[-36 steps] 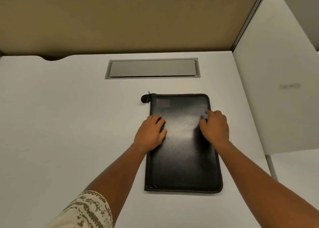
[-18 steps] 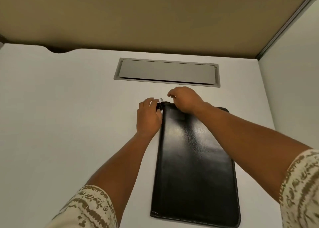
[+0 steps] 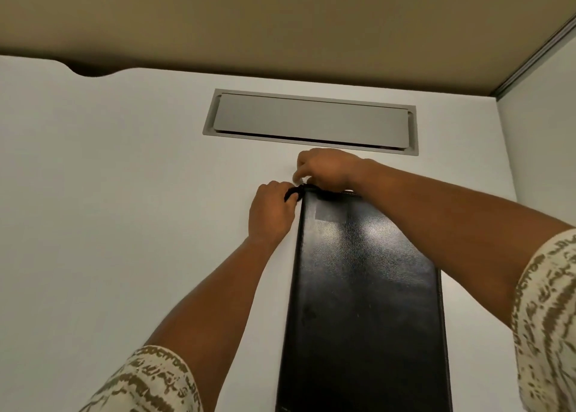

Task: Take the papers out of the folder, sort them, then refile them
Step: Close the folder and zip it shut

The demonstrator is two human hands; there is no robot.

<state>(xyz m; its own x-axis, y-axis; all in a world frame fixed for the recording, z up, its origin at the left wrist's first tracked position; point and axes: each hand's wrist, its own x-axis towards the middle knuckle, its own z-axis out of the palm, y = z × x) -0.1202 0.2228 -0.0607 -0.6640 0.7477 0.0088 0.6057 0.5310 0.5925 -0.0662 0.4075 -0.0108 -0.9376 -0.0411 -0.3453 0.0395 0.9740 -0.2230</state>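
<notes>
A black zipped leather folder (image 3: 361,302) lies flat and closed on the white desk (image 3: 124,224), its long side running away from me. My left hand (image 3: 271,213) sits at the folder's far left corner, fingers curled round the black strap there. My right hand (image 3: 328,170) reaches over the far edge and pinches the small metal zipper pull at that same corner. No papers show; the folder hides its contents.
A grey metal cable hatch (image 3: 311,122) is set into the desk just beyond the hands. A tan partition (image 3: 280,22) rises behind it and a pale side panel (image 3: 542,131) stands at the right.
Both hands left the middle of the folder's cover and went to its far left corner, closing on the strap and zipper pull. The camera has come closer and tilted.
</notes>
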